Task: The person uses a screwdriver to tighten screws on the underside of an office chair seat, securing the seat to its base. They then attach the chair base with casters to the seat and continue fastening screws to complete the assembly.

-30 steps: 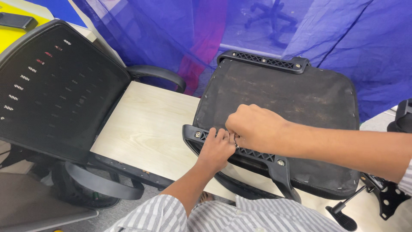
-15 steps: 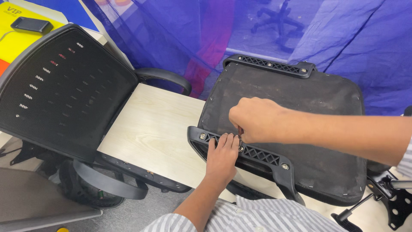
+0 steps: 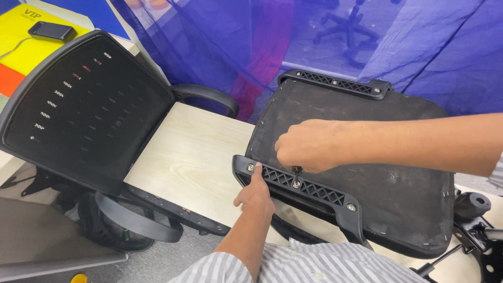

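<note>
An upturned black chair seat point(image 3: 377, 152) lies on the pale wooden table point(image 3: 194, 157), its fabric underside up. A black plastic bracket point(image 3: 314, 191) with a lattice pattern and screw heads runs along its near edge. My left hand point(image 3: 257, 194) rests on the left end of that bracket, fingers curled over it. My right hand point(image 3: 309, 144) is closed in a fist above the bracket's middle, pinching a small dark tool or screw point(image 3: 297, 170) that points down at a screw hole. A second bracket point(image 3: 335, 84) lines the seat's far edge.
A black mesh chair backrest point(image 3: 84, 110) leans at the table's left, with curved armrests point(image 3: 131, 220) below it and behind it point(image 3: 204, 94). A chair mechanism point(image 3: 477, 230) sits at the lower right. Blue netting point(image 3: 419, 47) hangs behind. A phone point(image 3: 51, 30) lies on a yellow surface.
My right hand has lifted slightly and shifted right along the bracket. My left hand has slid left, away from the right hand, to the bracket's end. The camera has moved closer.
</note>
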